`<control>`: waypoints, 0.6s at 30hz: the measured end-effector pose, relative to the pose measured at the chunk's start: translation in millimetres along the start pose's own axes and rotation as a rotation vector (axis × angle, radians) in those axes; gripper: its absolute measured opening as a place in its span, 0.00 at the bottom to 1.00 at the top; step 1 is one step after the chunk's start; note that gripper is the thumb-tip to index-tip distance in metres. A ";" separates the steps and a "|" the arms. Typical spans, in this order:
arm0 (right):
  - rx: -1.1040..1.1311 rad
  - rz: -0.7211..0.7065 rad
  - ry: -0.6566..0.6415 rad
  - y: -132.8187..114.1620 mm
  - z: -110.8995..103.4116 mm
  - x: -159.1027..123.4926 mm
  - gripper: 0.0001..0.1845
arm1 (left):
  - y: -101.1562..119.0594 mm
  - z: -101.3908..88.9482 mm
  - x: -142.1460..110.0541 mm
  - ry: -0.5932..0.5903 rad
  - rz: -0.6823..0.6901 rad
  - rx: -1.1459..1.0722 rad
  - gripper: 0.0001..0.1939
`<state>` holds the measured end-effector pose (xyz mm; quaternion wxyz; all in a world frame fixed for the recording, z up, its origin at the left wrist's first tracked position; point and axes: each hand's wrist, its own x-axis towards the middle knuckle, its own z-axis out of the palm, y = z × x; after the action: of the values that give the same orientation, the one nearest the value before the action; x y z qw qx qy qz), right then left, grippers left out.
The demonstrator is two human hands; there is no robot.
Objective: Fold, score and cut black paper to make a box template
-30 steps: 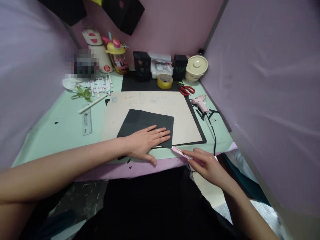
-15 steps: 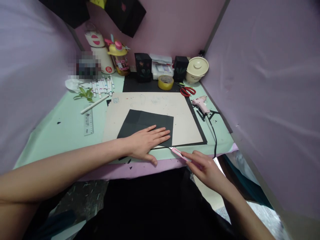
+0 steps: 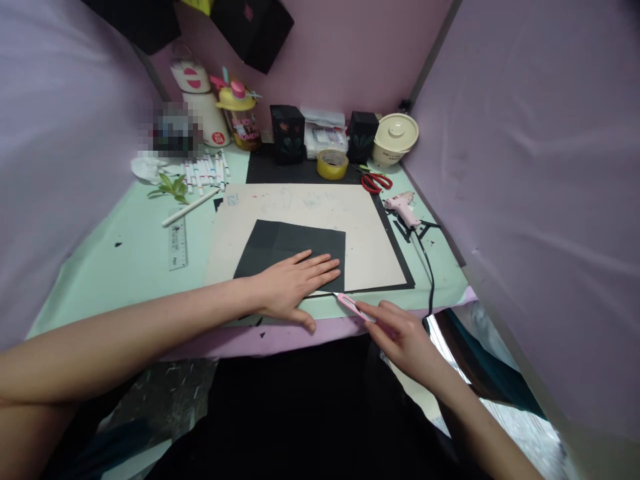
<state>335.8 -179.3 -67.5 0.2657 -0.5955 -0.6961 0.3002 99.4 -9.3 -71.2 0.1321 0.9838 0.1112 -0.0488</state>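
Observation:
A sheet of black paper (image 3: 295,243) with a faint crease lies on a pale board (image 3: 373,257) near the table's front edge. My left hand (image 3: 295,283) presses flat on the sheet's right part, fingers stretched and thumb pointing toward me. In my right hand (image 3: 400,330) is a pink utility knife (image 3: 355,307), held pinched with its handle slanting down to the right. The blade tip is at the lower edge of the black paper, just right of my left hand; whether it cuts in I cannot tell.
A pink glue gun (image 3: 404,210) with its cord and red-handled scissors (image 3: 376,181) lie on the right. Yellow tape (image 3: 333,165) and a lidded bowl (image 3: 395,139) stand behind. To the left are a clear ruler (image 3: 177,248), several markers (image 3: 206,172) and a green sprig (image 3: 173,188).
The knife and my right hand have shifted slightly to the left along the paper's lower edge. My left hand stays in place, with the black paper nearly still.

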 end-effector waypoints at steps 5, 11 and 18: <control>0.000 0.008 0.006 -1.3 1.6 0.3 0.20 | 6.3 6.5 -0.9 0.017 -0.055 0.024 0.58; 0.013 0.002 0.019 -4.0 2.4 3.9 0.20 | 14.8 8.8 -0.7 0.011 -0.152 0.027 0.59; -0.019 0.002 0.019 -5.1 2.7 4.0 0.20 | 16.3 10.5 0.1 0.031 -0.178 0.023 0.59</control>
<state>329.7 -176.2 -65.5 0.2665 -0.6013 -0.6959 0.2882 102.6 -27.4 -77.2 0.1143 0.9720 0.1999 -0.0465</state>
